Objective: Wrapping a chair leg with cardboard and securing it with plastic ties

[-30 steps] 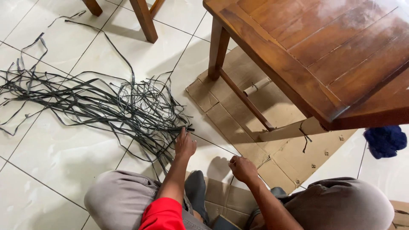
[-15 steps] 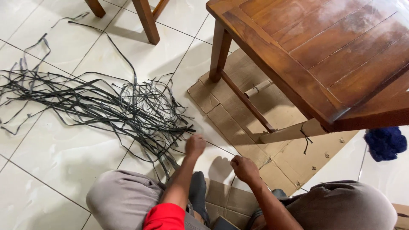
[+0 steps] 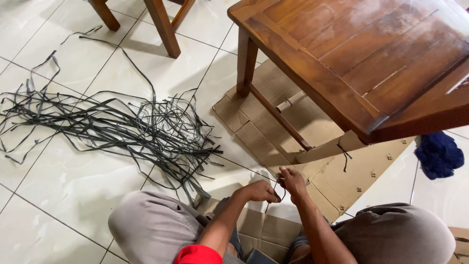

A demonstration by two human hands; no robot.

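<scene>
**Dark strip held taut between both hands**

One thin dark strip (image 3: 244, 168) runs taut from the tangled pile of flat grey-black strips (image 3: 122, 127), lying loose on the floor up-left of the hands, to where left hand (image 3: 259, 191) and right hand (image 3: 293, 182) pinch it.

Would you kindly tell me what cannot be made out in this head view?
- Where the thin strand runs past the left hand and right hand: too thin.
- Wooden table: cut off by the top and right edges.
- Blue cloth: partly behind the table.
- Strip pile: ends tangled.
</scene>
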